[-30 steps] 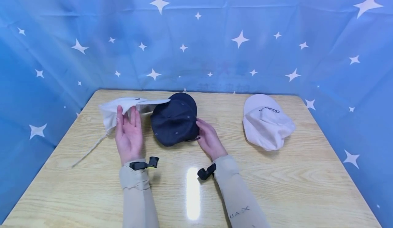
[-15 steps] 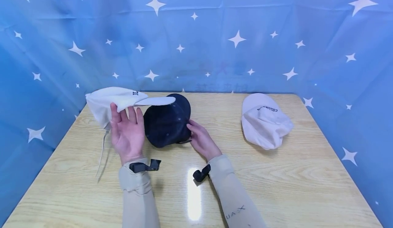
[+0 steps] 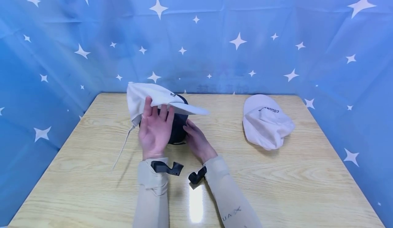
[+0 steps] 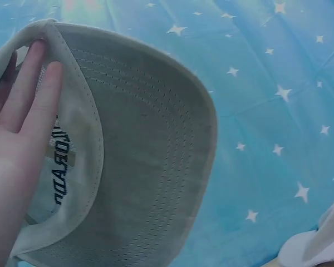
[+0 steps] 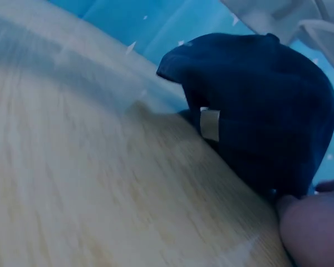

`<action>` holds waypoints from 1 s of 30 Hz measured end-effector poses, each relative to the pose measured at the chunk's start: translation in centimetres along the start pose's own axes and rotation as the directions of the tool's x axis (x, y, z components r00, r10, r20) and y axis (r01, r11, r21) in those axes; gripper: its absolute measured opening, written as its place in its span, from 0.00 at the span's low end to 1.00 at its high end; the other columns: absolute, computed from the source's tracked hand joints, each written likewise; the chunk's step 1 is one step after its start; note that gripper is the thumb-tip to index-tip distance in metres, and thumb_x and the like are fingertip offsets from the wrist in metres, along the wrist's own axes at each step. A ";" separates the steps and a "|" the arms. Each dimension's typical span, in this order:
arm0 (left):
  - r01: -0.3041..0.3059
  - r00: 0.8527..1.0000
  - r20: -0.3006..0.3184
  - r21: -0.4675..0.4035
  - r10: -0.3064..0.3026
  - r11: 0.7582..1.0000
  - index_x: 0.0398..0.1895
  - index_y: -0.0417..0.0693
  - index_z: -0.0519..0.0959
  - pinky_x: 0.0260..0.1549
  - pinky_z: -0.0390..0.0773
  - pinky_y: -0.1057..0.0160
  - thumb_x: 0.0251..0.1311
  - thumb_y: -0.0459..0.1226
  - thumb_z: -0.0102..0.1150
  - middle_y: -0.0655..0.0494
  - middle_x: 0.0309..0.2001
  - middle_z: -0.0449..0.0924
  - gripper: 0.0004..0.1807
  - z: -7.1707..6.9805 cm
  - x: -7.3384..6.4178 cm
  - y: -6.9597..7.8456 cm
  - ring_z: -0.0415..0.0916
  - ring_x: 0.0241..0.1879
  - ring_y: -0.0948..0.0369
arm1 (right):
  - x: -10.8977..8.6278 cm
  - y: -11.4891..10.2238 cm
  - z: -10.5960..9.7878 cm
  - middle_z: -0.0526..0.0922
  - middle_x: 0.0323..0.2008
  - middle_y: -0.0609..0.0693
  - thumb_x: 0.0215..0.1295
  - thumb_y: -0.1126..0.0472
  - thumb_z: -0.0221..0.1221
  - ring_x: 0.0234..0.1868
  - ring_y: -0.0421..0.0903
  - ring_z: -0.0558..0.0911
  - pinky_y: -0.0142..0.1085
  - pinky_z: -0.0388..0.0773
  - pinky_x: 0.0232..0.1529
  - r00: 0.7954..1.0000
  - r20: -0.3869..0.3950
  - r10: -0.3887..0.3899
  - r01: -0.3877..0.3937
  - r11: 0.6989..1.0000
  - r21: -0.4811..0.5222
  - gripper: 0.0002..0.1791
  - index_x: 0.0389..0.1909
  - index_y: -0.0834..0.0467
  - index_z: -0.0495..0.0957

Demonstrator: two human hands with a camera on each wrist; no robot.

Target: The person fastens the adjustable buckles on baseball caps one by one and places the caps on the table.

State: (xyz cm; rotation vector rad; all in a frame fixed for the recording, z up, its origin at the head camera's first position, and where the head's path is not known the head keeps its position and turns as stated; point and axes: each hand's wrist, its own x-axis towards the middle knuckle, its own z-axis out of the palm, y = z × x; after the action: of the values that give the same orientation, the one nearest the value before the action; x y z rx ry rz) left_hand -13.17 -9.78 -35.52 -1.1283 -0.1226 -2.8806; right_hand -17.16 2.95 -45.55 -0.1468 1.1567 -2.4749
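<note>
A white cap (image 3: 144, 98) with dark lettering and a trailing cord is held up by my left hand (image 3: 156, 132), palm toward the head camera. The left wrist view shows its brim underside (image 4: 142, 128), with fingertips inside the crown and part of the hand outside the band. Below and behind it is a navy cap (image 3: 178, 127), largely covered by the white brim and left hand. My right hand (image 3: 199, 140) grips the navy cap's near right edge. In the right wrist view the navy cap (image 5: 261, 105) stands crown up, a light tag on its side.
Another white cap (image 3: 267, 124) lies crumpled at the right of the wooden table (image 3: 291, 187). A blue curtain (image 3: 208, 33) with white stars encloses the back and sides. Each wrist carries a black camera mount (image 3: 165, 167).
The white cap has risen in my left hand, first drifting left, then swinging right over the navy cap. My right hand and the navy cap have shifted slightly left.
</note>
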 end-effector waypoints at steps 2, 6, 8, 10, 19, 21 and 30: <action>0.017 1.000 0.000 -0.005 -0.017 1.000 0.58 0.43 0.66 0.61 0.47 0.52 0.57 0.35 0.54 0.50 0.50 0.67 0.23 0.0 0.0 -0.4 0.63 0.54 0.49 | -0.2 0.0 -0.1 0.49 0.67 0.51 0.66 0.68 0.43 0.66 0.43 0.48 0.36 0.44 0.64 1.000 0.012 -0.005 0.005 1.000 0.011 0.31 0.67 0.61 0.43; 0.040 0.999 0.004 0.004 -0.040 0.999 0.57 0.43 0.67 0.62 0.46 0.52 0.57 0.35 0.54 0.50 0.51 0.67 0.23 0.0 -0.1 -0.7 0.64 0.54 0.49 | -1.0 0.0 -0.4 0.49 0.67 0.56 0.65 0.70 0.42 0.67 0.46 0.49 0.36 0.44 0.64 1.000 -0.016 -0.022 0.023 1.000 0.018 0.30 0.66 0.66 0.44; 0.040 0.999 0.001 0.011 -0.040 0.999 0.57 0.44 0.68 0.62 0.46 0.51 0.57 0.35 0.55 0.50 0.52 0.67 0.23 0.1 -0.1 -0.7 0.64 0.54 0.49 | -1.6 -0.1 -0.6 0.48 0.67 0.57 0.65 0.71 0.42 0.67 0.47 0.47 0.36 0.44 0.64 0.999 -0.042 -0.022 0.023 1.000 0.010 0.29 0.65 0.68 0.45; 0.037 0.999 -0.001 0.012 -0.037 0.999 0.56 0.44 0.68 0.61 0.47 0.51 0.57 0.35 0.55 0.50 0.51 0.68 0.23 0.1 -0.2 -0.7 0.65 0.53 0.49 | -2.3 -0.5 -0.8 0.48 0.66 0.60 0.64 0.71 0.44 0.67 0.50 0.48 0.37 0.45 0.64 0.998 -0.060 -0.026 0.024 0.999 -0.031 0.29 0.64 0.70 0.48; 0.082 0.996 0.030 0.026 -0.083 0.996 0.56 0.44 0.68 0.62 0.45 0.50 0.58 0.36 0.54 0.51 0.53 0.66 0.22 0.2 0.1 -1.2 0.63 0.55 0.49 | -7.0 -6.8 0.0 0.67 0.57 0.61 0.70 0.61 0.41 0.61 0.52 0.63 0.45 0.54 0.62 0.924 0.382 0.000 0.190 0.867 -0.461 0.20 0.57 0.67 0.66; 0.102 0.994 0.032 0.040 -0.104 0.994 0.56 0.44 0.69 0.62 0.45 0.50 0.58 0.37 0.54 0.51 0.54 0.66 0.21 0.3 0.1 -1.5 0.62 0.56 0.49 | -7.6 -8.3 0.5 0.64 0.59 0.63 0.69 0.62 0.43 0.62 0.54 0.60 0.50 0.52 0.61 0.871 0.491 -0.020 0.251 0.877 -0.409 0.21 0.59 0.69 0.63; 0.198 0.974 0.087 0.134 -0.210 0.971 0.57 0.43 0.67 0.60 0.49 0.47 0.59 0.37 0.52 0.50 0.59 0.63 0.22 0.8 -0.2 -2.9 0.55 0.61 0.47 | -8.5 -11.1 1.1 0.53 0.65 0.60 0.61 0.50 0.54 0.66 0.59 0.48 0.57 0.51 0.59 0.778 0.590 -0.215 0.364 0.920 -0.144 0.37 0.65 0.62 0.53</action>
State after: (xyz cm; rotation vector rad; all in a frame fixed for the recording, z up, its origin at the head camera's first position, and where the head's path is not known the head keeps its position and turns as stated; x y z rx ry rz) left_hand -12.67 -6.84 -35.24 -1.3083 -0.4414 -2.9381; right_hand -12.60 11.93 -35.83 -1.1388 1.2264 -2.2533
